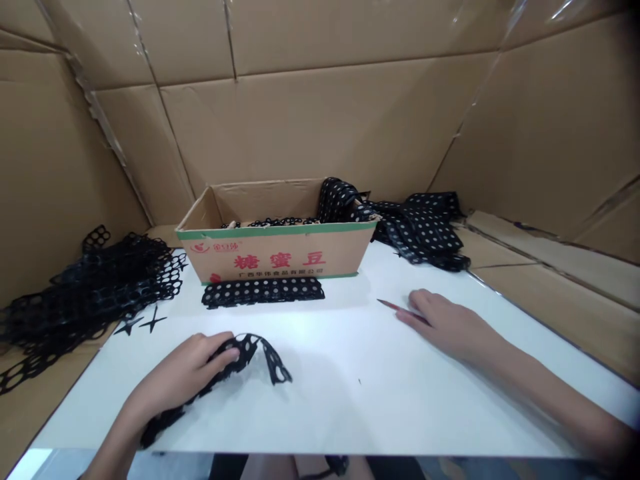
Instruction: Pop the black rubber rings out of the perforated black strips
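Table edges: cardboard walls (325,127) stand behind and beside the white table (340,413); open room lies between the 2 hands.
Carton (280,250): cardboard, with green rim; a dotted strip (265,291) lies flat just before it.
Held strip (246,352): black, thin, with round holes, its end bending down, at the table's front left.
Left hand (193,367): thumb and fingers pinch the held strip.
Right hand (443,323): fingers are closed on a slim pointed tool (400,309).

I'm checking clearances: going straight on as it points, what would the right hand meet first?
The right hand would probably meet the lettered box near its right front corner; depth is unclear, and the dotted strip before it lies close.
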Demonstrator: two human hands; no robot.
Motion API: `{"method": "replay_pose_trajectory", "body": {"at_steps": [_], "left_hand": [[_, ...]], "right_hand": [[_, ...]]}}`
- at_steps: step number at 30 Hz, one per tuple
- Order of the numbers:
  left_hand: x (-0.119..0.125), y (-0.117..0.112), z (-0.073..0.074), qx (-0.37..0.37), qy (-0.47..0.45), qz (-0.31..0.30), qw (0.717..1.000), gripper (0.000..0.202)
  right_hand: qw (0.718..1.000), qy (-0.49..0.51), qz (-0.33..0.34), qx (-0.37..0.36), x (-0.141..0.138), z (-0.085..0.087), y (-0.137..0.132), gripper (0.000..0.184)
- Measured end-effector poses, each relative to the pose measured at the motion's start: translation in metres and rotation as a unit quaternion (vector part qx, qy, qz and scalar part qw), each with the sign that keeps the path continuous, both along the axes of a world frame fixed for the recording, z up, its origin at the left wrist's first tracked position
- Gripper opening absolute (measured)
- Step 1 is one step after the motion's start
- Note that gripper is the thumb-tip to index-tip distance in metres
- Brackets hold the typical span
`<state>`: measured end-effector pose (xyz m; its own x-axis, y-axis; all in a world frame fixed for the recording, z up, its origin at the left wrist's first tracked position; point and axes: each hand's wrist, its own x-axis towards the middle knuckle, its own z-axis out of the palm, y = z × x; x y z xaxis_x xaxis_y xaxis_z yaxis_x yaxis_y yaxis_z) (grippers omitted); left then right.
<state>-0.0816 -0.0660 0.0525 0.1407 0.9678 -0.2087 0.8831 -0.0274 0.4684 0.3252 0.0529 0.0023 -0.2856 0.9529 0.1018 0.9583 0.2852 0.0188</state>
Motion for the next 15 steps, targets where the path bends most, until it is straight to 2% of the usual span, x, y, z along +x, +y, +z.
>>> {"method": "replay_pose_trajectory", "body": {"at_steps": [4, 7, 9, 12, 13, 15], "left_hand": [[0.022, 0.008, 0.017, 0.020, -0.012, -0.080, 0.996, 0.040], [0.043, 0.019, 0.029, 0.042, 0.003, -0.143, 0.989, 0.035], [0.058, 0.028, 0.036, 0.049, -0.010, -0.183, 0.982, 0.032], [0.080, 0.048, 0.040, 0.038, -0.099, -0.242, 0.965, 0.030], [0.087, 0.056, 0.039, 0.029, -0.136, -0.238, 0.961, 0.030], [0.097, 0.072, 0.030, -0.005, -0.187, -0.176, 0.966, 0.031]], "right_hand": [[0.995, -0.095, -0.004, -0.042, 0.005, -0.009, -0.008, 0.036], [0.989, -0.137, 0.034, -0.041, 0.000, -0.007, -0.009, 0.027], [0.988, -0.139, 0.058, -0.034, -0.001, -0.003, -0.008, 0.023], [0.995, -0.085, 0.056, 0.015, 0.000, 0.008, -0.009, 0.027], [0.996, -0.054, 0.050, 0.048, -0.001, 0.013, -0.010, 0.031], [0.991, 0.025, 0.047, 0.124, -0.005, 0.024, -0.014, 0.037]]}}
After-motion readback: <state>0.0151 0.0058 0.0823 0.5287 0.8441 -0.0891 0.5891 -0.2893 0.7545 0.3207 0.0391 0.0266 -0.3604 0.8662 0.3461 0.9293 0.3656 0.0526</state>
